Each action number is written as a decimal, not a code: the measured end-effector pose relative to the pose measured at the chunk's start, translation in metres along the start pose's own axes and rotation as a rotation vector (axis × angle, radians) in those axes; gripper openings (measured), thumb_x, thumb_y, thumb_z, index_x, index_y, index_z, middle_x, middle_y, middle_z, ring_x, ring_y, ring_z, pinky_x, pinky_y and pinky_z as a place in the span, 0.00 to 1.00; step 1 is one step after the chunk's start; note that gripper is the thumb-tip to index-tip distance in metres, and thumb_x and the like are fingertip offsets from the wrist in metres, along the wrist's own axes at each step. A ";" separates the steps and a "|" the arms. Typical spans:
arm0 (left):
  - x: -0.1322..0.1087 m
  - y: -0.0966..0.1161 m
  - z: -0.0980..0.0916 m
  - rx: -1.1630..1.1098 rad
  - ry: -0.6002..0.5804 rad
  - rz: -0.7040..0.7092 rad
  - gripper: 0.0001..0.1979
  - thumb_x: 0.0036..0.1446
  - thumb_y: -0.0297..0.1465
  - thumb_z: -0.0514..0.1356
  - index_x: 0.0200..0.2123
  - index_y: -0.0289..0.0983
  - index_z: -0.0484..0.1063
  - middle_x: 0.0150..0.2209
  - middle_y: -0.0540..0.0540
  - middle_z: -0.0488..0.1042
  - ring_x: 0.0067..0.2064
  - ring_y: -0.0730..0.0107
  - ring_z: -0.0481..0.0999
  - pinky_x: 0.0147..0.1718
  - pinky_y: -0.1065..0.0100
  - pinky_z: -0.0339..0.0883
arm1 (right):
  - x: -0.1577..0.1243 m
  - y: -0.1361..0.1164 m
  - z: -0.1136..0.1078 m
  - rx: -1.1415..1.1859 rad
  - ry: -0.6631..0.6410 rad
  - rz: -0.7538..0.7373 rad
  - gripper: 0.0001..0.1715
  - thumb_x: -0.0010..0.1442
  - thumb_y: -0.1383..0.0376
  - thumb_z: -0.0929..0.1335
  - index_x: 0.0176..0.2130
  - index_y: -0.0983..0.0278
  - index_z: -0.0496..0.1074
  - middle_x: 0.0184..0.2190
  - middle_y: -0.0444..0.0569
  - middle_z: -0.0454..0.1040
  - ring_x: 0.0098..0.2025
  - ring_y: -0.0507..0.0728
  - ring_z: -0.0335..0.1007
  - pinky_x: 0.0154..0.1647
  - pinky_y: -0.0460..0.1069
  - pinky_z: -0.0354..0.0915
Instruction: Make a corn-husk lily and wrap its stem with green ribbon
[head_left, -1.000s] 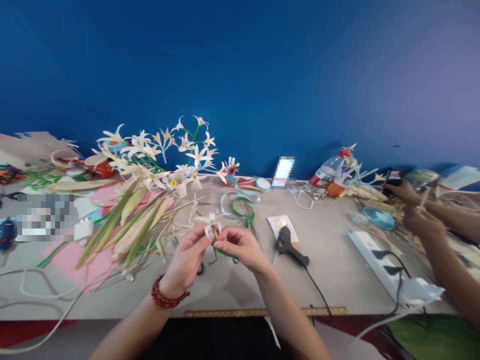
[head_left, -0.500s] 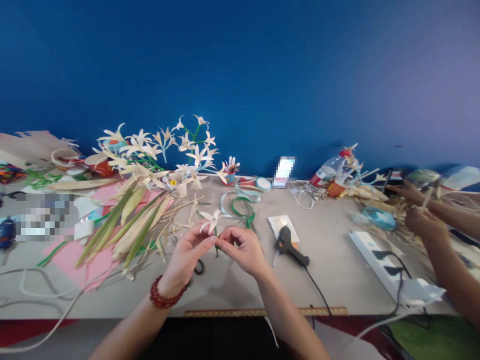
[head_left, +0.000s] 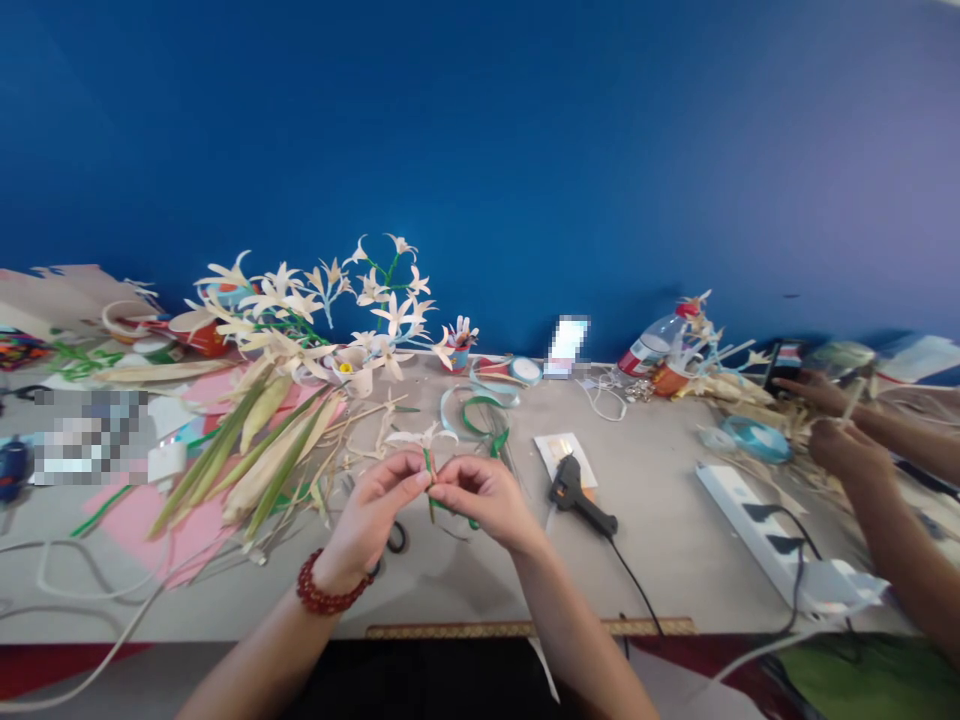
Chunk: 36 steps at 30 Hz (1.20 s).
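Note:
A white husk flower [head_left: 422,438] with a green-wrapped stem [head_left: 428,460] stands upright between my hands, petals spread outward on top. My left hand [head_left: 394,495], a red bead bracelet at its wrist, pinches the stem below the petals. Close against it, my right hand [head_left: 476,497] is closed with thumb and fingertips at the same stem. Green tape [head_left: 472,523] shows beneath the right hand, and its held end is hidden by the fingers. The stem's bare lower end [head_left: 432,514] pokes out below the fingertips.
Right of my hands lie a black glue gun [head_left: 581,497] and a white power strip [head_left: 750,525]. Corn husks [head_left: 262,450] and finished husk flowers [head_left: 277,290] fill the left. A co-worker's hands [head_left: 851,450] work at far right. A ruler [head_left: 525,629] lines the front edge.
The flower has turned in my fingers, so its petals now show side-on. More green stem is visible, and green tape has appeared under my right hand.

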<state>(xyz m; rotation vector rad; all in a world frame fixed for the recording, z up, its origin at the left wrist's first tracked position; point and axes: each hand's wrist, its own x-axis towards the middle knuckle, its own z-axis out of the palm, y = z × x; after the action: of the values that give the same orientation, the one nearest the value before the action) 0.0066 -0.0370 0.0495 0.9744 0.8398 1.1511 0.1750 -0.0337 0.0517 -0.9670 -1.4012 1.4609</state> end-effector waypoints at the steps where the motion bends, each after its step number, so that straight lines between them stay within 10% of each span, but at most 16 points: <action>1: 0.000 0.000 0.000 -0.018 -0.002 -0.011 0.05 0.52 0.34 0.67 0.30 0.39 0.75 0.35 0.48 0.73 0.40 0.67 0.71 0.44 0.69 0.65 | 0.000 0.000 0.000 0.019 -0.005 0.005 0.19 0.51 0.53 0.75 0.26 0.65 0.71 0.19 0.39 0.62 0.21 0.47 0.50 0.21 0.44 0.49; 19: 0.002 -0.002 -0.005 0.026 -0.013 0.063 0.06 0.51 0.32 0.68 0.30 0.37 0.74 0.32 0.48 0.70 0.36 0.68 0.68 0.38 0.70 0.64 | -0.005 -0.015 0.004 -0.366 0.079 -0.169 0.18 0.58 0.55 0.71 0.25 0.65 0.73 0.21 0.43 0.69 0.22 0.49 0.58 0.24 0.45 0.56; 36: 0.001 -0.003 -0.002 -0.101 -0.058 -0.001 0.06 0.53 0.33 0.66 0.31 0.37 0.74 0.34 0.47 0.71 0.39 0.68 0.70 0.42 0.68 0.65 | -0.003 -0.012 -0.001 -0.230 -0.001 -0.098 0.16 0.56 0.55 0.72 0.26 0.65 0.72 0.20 0.41 0.67 0.22 0.48 0.57 0.23 0.44 0.54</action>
<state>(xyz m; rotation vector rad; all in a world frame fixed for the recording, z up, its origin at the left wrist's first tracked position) 0.0058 -0.0359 0.0458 0.9192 0.7286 1.1479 0.1784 -0.0365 0.0636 -1.0233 -1.6202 1.2469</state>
